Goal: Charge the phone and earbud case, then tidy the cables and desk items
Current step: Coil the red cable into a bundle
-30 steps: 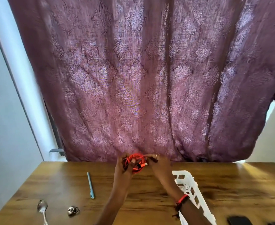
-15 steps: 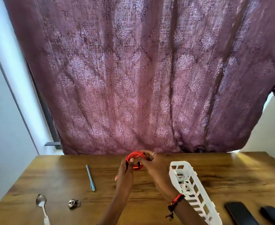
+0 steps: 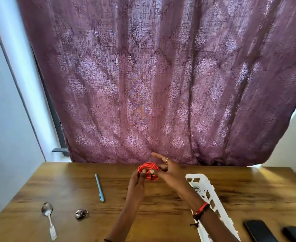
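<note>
Right, red cable [image 3: 148, 167] is wound into a small coil, held up just above the far middle of the bench [image 3: 161, 206], in front of the purple curtain [image 3: 161, 84]. L hand [image 3: 136, 183] grips it, fingers [image 3: 144, 172] curled round the loops from the near side. R hand [image 3: 171, 173] is at the coil's right side w/ thumb touching the loops; its other fingers [image 3: 158, 156] are splayed wide and straight, ring on one, red thread band at the wrist. White slotted basket [image 3: 208, 191] lies on the bench just right of the R forearm. Phone [image 3: 259, 231] lies face up near the bottom right corner, small dark case [image 3: 294, 234] beside it. Left half of bench: blue pen [image 3: 99, 187], padlock [image 3: 81, 213], spoon [image 3: 47, 217], all well apart from the hands.
</note>
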